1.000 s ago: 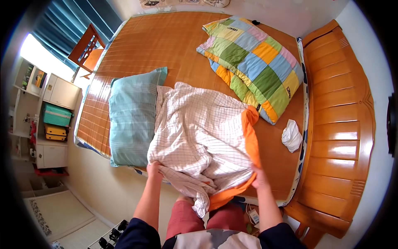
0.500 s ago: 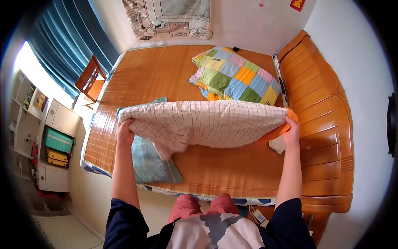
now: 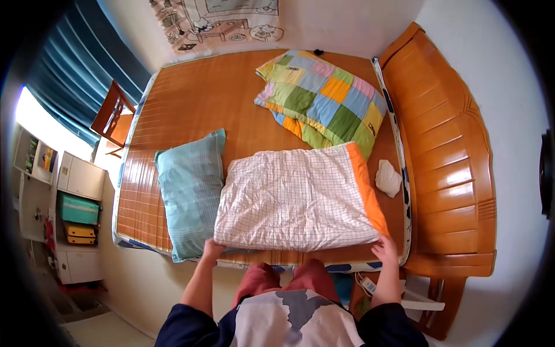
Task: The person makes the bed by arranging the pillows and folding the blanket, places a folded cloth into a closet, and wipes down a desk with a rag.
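A white checked quilt (image 3: 295, 199) with an orange band along its right end lies folded and nearly flat on the bed, close to its front edge. At the quilt's near left corner, my left hand (image 3: 213, 250) is closed with the fabric pinched in its fingers. My right hand (image 3: 385, 251) grips the near right corner, beside the orange band. Just left of the quilt rests a teal pillow (image 3: 189, 194). Beyond it, a patchwork quilt (image 3: 329, 98) in several colours lies bunched, touching the checked one's far edge.
A woven mat (image 3: 191, 95) covers the bed. A small white cloth bundle (image 3: 388, 178) sits by the wooden headboard (image 3: 451, 156) on the right. To the left stand a wooden chair (image 3: 115, 118) and a cabinet (image 3: 84, 179). A power strip (image 3: 367, 283) is beside the bed at lower right.
The checked quilt, held up and stretched in the air before, now lies spread on the bed. Both hands have come down towards me and closer together, uncovering the teal pillow.
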Demonstrator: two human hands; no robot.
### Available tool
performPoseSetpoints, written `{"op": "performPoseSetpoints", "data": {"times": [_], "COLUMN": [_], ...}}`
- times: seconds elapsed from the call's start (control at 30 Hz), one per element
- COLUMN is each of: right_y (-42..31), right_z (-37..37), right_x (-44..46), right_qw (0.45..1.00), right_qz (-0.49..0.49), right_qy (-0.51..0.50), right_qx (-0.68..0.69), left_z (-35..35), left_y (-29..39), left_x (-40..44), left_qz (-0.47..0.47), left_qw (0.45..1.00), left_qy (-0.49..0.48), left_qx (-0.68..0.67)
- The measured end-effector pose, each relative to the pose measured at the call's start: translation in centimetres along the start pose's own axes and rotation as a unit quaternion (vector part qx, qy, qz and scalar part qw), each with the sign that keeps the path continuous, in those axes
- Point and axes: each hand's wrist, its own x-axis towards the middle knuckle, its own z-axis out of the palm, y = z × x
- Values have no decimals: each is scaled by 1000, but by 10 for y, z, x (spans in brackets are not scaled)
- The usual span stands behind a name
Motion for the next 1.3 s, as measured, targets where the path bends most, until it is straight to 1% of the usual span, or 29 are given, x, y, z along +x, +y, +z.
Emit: {"op": "performPoseSetpoints", "data": {"times": [0.07,0.1,0.17,0.2,0.23,0.3,0.33,0.37,0.4,0.43,0.5,0.57,0.6,0.63,0.67,0.7,0.73,0.8,0.87,0.93,1.0,1.03,1.07,1.1,1.13,1.2,1.23,1.27,1.3], "right_y": [41,57,85,93,101,104,100,95,93,91,88,82,81,81,81,81,83,93,112,141,177,206,235,253,266,277,277,275,269], "right_z": [-17,-20,-25,-25,-30,-28,-22,-13,-9,-5,9,32,49,72,98,123,147,199,244,277,294,297,297,296,292,271,263,256,248], "right_x": [44,49,61,59,61,57,49,41,39,36,36,43,40,29,15,0,-18,-52,-96,-125,-157,-155,-146,-145,-144,-136,-131,-123,-115], "right_qw": [997,999,1000,1000,1000,1000,998,993,993,990,985,949,948,927,893,820,731,633,588,518,522,469,414,441,465,449,434,431,485], "right_qz": [54,35,14,-3,0,2,16,30,30,1,-28,-135,-136,-235,-332,-422,-504,-639,-664,-686,-565,-568,-568,-517,-462,-438,-415,-413,-362], "right_qy": [-7,-5,9,21,19,16,55,94,93,107,122,167,166,123,76,71,62,-38,-121,-243,-370,-425,-477,-513,-546,-540,-528,-530,-510], "right_qx": [-59,-37,9,10,10,10,-24,-59,-59,-88,-118,-231,-235,-266,-295,-380,-456,-436,-445,-450,-521,-526,-527,-525,-521,-562,-600,-602,-611], "left_z": [23,30,43,48,49,46,45,43,42,41,39,42,44,45,47,49,50,49,46,44,44,41,38,35,33,29,20,20,22], "left_y": [-34,-48,-43,-37,-32,-23,-20,-17,-15,-14,-33,-50,-56,-60,-59,-57,-55,-50,-51,-62,-77,-76,-73,-71,-72,-75,-65,-68,-71], "left_x": [14,24,23,22,20,15,12,8,3,1,3,7,7,6,4,3,2,-2,-3,-1,4,3,2,1,1,2,-1,-1,-1], "left_qz": [-60,-35,-51,-63,-82,-95,-104,-105,-140,-174,-172,-169,-138,-107,-110,-100,-92,-91,-103,-101,-114,-116,-155,-194,-196,-186,-235,-238,-222], "left_qw": [998,987,983,979,967,961,955,955,952,948,957,965,978,989,989,990,990,992,991,992,991,991,987,980,980,981,971,971,975], "left_qy": [-18,-17,-14,-4,-27,-42,-55,-56,-39,-21,-14,-9,-11,-11,-8,-7,-4,1,-14,-14,8,11,19,28,30,36,-24,-24,-18], "left_qx": [26,154,176,195,240,258,273,273,270,266,235,202,155,106,100,102,104,84,82,72,71,67,24,-20,-24,-33,-20,-24,-18]}}
